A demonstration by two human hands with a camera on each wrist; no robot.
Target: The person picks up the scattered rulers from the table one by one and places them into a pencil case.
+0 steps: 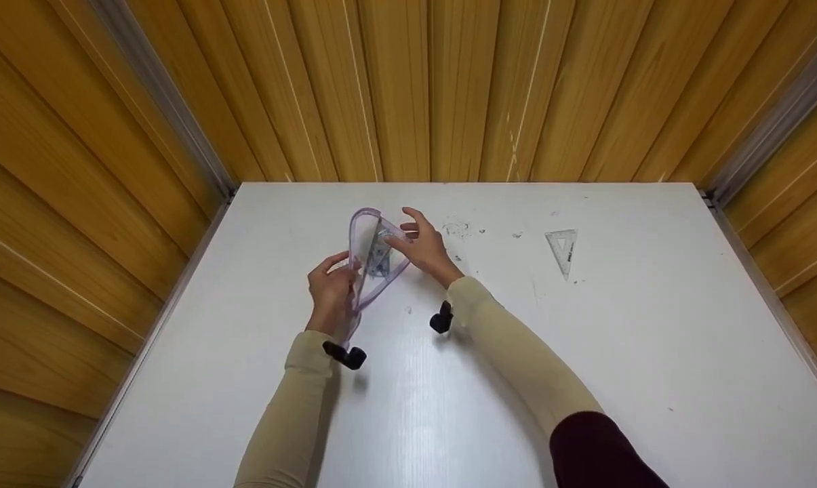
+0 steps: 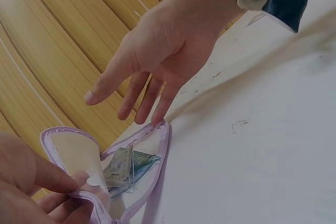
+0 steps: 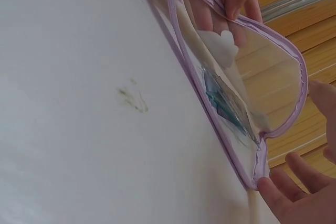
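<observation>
A clear pouch with lilac zip edging [image 1: 352,234] is spread open above the white table. My left hand [image 1: 330,288] pinches one side of it between thumb and fingers, as the left wrist view shows. Inside lie see-through flat pieces with a bluish-green tint [image 2: 126,169], some with printed marks; their exact kind is hard to make out. At the pouch's opposite edge is my right hand [image 1: 427,249], its fingers spread and fairly straight. In the right wrist view, a fingertip of that hand [image 3: 304,198] touches the lilac rim.
Over on the right of the table [image 1: 625,352] lies a clear triangular set square [image 1: 569,237]. Dark smudges [image 1: 457,228] mark the tabletop near the right hand. A wood-patterned wall [image 1: 462,88] stands behind the table's far edge.
</observation>
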